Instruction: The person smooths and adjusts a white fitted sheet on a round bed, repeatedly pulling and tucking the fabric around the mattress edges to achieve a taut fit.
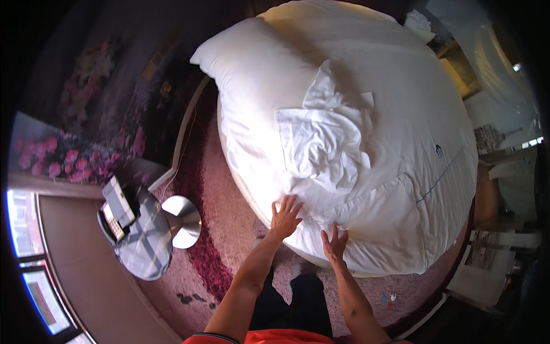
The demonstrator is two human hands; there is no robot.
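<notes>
My left hand [285, 218] lies with spread fingers at the near edge of white bedding [404, 99] on a round bed. To its right, my right hand [335, 244] is held with fingers apart at a white pillowcase-like cloth [378, 210] spread on the bed's near side. Neither hand visibly grips the fabric. Beyond my hands, a crumpled white cloth [320, 142] rests in the middle of the bed. A long, puffed white fold or pillow [253, 56] covers the upper left part.
On the left stands a small round marble-patterned table [150, 249] with an open box [118, 206], its metal base [182, 221] on the patterned carpet [223, 206]. Small scraps [389, 297] lie on the floor at lower right. Shelves [481, 266] line the right side.
</notes>
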